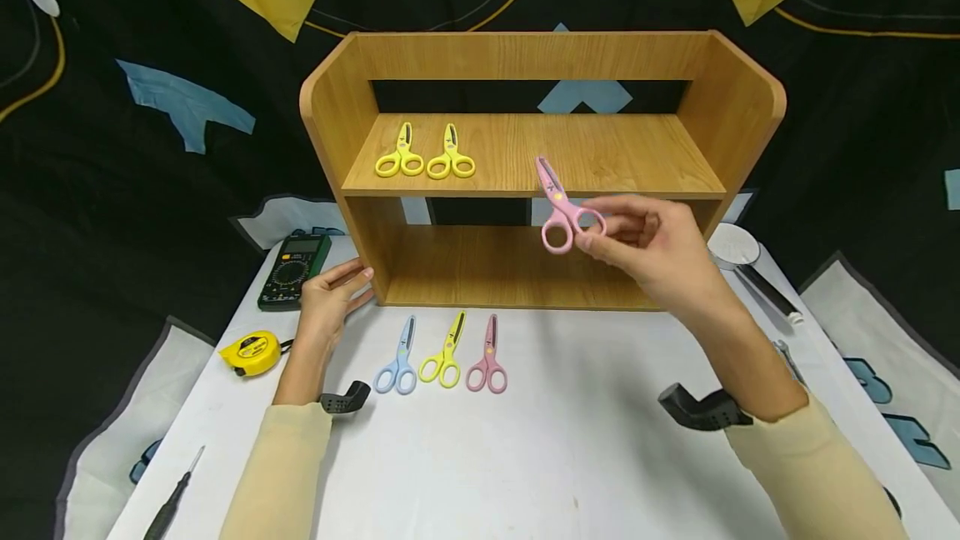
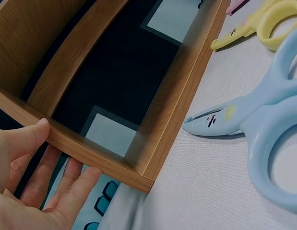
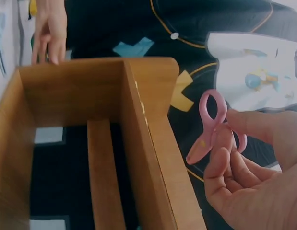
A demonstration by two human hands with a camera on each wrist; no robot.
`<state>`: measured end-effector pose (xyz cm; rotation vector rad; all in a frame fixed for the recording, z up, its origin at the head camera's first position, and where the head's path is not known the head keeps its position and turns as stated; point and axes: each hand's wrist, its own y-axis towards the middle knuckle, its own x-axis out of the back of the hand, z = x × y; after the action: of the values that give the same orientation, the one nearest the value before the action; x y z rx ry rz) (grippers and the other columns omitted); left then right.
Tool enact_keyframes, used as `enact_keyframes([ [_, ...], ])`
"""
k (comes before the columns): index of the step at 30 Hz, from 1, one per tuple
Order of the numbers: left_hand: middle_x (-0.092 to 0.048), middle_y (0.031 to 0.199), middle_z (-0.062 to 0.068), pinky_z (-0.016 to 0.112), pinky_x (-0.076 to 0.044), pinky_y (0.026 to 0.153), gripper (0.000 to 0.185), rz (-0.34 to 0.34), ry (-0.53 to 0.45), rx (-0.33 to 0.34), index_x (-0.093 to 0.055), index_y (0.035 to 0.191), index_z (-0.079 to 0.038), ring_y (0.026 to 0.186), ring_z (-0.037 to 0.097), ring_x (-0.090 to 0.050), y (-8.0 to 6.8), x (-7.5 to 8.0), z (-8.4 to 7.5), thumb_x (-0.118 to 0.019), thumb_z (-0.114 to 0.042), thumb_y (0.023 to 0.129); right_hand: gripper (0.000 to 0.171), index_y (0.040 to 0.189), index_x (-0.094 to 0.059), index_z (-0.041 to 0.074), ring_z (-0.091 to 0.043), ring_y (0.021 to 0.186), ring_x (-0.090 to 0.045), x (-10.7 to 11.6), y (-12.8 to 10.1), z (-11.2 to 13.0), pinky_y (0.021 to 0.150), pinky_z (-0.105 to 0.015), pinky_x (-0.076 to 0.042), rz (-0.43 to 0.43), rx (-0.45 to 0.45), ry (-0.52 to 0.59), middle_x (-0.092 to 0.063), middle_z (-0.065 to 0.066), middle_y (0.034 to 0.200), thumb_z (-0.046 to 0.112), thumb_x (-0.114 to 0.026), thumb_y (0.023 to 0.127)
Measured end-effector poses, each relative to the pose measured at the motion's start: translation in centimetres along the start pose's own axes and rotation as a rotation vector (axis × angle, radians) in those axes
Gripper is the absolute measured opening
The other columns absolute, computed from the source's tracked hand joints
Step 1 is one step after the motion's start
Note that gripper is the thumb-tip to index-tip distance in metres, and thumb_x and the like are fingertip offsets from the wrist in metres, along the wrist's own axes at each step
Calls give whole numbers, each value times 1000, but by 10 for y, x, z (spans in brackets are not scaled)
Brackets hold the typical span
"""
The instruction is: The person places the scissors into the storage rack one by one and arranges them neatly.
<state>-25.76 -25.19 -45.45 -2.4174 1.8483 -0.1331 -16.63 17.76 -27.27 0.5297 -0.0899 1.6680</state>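
My right hand [image 1: 656,252] pinches pink scissors [image 1: 557,198] by one handle loop, blades pointing up, in front of the wooden shelf unit [image 1: 540,57]. In the right wrist view the pink scissors [image 3: 213,112] are held beside the unit. At the unit's lower left side, my left hand [image 1: 330,298] touches the side panel with fairly straight fingers. Its thumb lies at the panel's front edge in the left wrist view. Two yellow scissors [image 1: 400,158], [image 1: 451,158] lie on the upper shelf at the left. Blue scissors [image 1: 397,365], yellow scissors [image 1: 446,357] and pink scissors [image 1: 488,361] lie in a row on the table.
A multimeter [image 1: 292,273], a yellow tape measure [image 1: 253,353] and a screwdriver [image 1: 171,502] lie on the left of the white table [image 1: 555,457]. On the right are a white round-headed tool with a black handle [image 1: 765,290] and a metal tool [image 1: 787,359] partly behind my forearm.
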Motion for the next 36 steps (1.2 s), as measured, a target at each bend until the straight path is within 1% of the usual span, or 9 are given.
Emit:
enact_keyframes([
  [5,-59,147,14,37,-60,99,54,2,-9,-3,-64,141,-9,131,28,-62,0,0,0,-81,-23,91,42,131,-70,11,-17,84,-61,-4,47,16,64,-18,-53,-55,-14,-94,-70,-3,95,26,-80,93],
  [10,-59,147,13,39,-59,101,54,2,-12,-4,-64,140,-9,132,28,-62,1,1,0,-81,-24,91,41,132,-68,8,-14,78,-60,-18,91,18,60,-17,-51,-44,-65,-69,-70,-2,87,23,-78,94],
  [15,-60,147,12,35,-60,98,54,1,-25,7,-65,140,-10,131,26,-63,1,0,1,-82,-23,90,42,133,-67,6,-15,75,-60,-34,119,15,59,-17,-52,-43,-130,-48,-70,-4,88,23,-76,95],
  [18,-61,144,11,32,-62,94,53,-7,-26,2,-65,139,-10,127,23,-65,0,0,1,-81,-21,91,41,132,-66,5,-19,78,-64,-42,129,14,64,-20,-57,-41,-141,-33,-70,-7,92,22,-76,96],
  [21,-64,139,9,33,-62,94,51,-7,-35,-9,-66,139,-8,121,19,-67,-1,-1,1,-81,-20,91,39,130,-67,5,-17,83,-65,-48,136,12,69,-20,-60,-36,-158,-35,-70,-6,95,22,-77,95],
  [24,-66,135,6,35,-61,96,51,3,-45,-14,-65,138,-7,118,17,-68,-1,-1,1,-81,-19,91,37,127,-70,6,-14,83,-62,-52,141,10,66,-18,-56,-30,-165,-88,-69,-5,96,23,-76,96],
  [28,-66,136,6,36,-61,97,52,9,-39,-15,-65,139,-6,121,20,-68,-1,-2,2,-80,-19,92,35,126,-71,6,-14,88,-55,-55,143,9,63,-19,-48,-11,-143,-172,-64,-7,100,24,-75,97],
  [33,-62,141,11,37,-61,97,50,4,-27,-17,-64,139,-7,124,23,-66,-1,-1,1,-79,-19,93,34,124,-72,6,-18,100,-51,-57,143,10,68,-24,-48,8,-120,-261,-60,-7,109,25,-75,96],
  [36,-62,143,11,38,-61,98,51,2,-25,-17,-64,140,-7,124,23,-67,-1,0,1,-79,-19,93,31,119,-73,6,-20,98,-52,-59,143,11,68,-26,-49,15,-114,-316,-60,-8,107,26,-77,95],
])
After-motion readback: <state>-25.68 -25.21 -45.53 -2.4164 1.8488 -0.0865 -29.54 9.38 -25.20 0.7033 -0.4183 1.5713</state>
